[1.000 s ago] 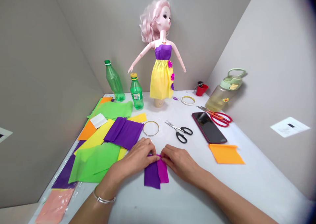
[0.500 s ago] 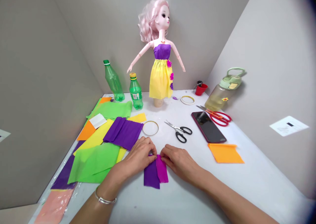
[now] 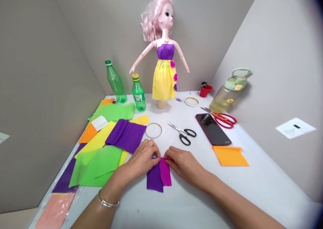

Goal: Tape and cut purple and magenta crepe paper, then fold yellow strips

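Near the front middle of the table, a purple paper strip [image 3: 154, 179] and a magenta paper strip [image 3: 166, 173] lie side by side, their top edges meeting. My left hand [image 3: 145, 156] pinches the top of the purple strip between thumb and fingers. Opposite it, my right hand [image 3: 180, 161] pinches the magenta strip's top edge. The fingertips of both hands are close together. Beyond them lie black-handled scissors [image 3: 185, 133] and a ring of tape [image 3: 153, 130].
A doll [image 3: 165, 77] in a purple and yellow dress stands at the back. Coloured paper sheets [image 3: 97, 166] cover the left side. Green bottles [image 3: 138, 94], a phone [image 3: 213, 128], red-handled scissors [image 3: 224, 120], a water bottle [image 3: 224, 94] and orange paper [image 3: 231, 156] surround the middle.
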`<action>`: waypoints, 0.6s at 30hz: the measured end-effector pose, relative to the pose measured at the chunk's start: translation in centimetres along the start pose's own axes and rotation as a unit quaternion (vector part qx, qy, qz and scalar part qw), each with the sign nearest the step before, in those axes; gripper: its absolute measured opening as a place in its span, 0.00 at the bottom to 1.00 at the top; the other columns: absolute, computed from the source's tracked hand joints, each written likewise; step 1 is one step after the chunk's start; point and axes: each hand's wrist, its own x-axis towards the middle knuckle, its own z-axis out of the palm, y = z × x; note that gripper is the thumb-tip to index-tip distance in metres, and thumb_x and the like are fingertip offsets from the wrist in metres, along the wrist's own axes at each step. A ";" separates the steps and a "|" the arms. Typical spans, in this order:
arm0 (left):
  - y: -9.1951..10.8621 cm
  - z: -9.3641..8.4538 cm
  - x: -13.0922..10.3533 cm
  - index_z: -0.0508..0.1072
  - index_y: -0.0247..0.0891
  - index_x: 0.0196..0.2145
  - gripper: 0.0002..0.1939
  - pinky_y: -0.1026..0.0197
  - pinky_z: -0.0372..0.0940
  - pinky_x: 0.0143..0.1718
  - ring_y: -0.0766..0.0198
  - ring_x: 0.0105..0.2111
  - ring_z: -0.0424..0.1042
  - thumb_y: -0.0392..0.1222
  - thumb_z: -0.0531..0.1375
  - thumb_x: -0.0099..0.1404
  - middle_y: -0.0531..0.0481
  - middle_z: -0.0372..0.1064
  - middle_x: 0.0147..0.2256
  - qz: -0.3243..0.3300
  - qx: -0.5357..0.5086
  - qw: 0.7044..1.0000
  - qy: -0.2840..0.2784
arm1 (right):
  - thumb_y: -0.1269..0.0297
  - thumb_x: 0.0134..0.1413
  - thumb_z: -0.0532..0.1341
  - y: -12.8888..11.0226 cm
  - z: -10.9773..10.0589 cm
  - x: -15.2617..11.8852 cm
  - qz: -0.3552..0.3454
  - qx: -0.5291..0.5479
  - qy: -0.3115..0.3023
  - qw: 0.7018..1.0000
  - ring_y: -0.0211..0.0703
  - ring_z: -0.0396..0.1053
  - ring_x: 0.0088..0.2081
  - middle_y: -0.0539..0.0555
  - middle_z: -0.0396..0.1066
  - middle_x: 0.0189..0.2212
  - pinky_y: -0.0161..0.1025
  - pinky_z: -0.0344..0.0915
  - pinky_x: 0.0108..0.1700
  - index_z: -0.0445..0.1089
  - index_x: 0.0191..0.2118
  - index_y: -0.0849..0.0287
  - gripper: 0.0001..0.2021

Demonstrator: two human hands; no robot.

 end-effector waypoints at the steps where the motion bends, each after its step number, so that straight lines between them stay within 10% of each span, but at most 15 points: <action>1: 0.0 0.0 0.0 0.75 0.38 0.31 0.03 0.58 0.58 0.44 0.58 0.43 0.64 0.33 0.61 0.62 0.50 0.69 0.37 0.000 0.000 1.000 0.000 | 0.71 0.64 0.56 0.0 0.0 0.0 0.000 0.000 0.001 1.000 0.40 0.68 0.34 0.50 0.69 0.35 0.35 0.56 0.33 0.68 0.38 0.57 0.05; 18: 0.0 0.1 0.1 0.75 0.38 0.33 0.03 0.57 0.59 0.44 0.57 0.44 0.65 0.34 0.61 0.63 0.49 0.69 0.38 -0.004 0.009 1.000 -0.006 | 0.71 0.64 0.56 -0.5 -0.5 -0.1 -0.062 -0.032 -0.024 0.997 0.40 0.68 0.35 0.52 0.69 0.35 0.34 0.57 0.33 0.70 0.40 0.58 0.06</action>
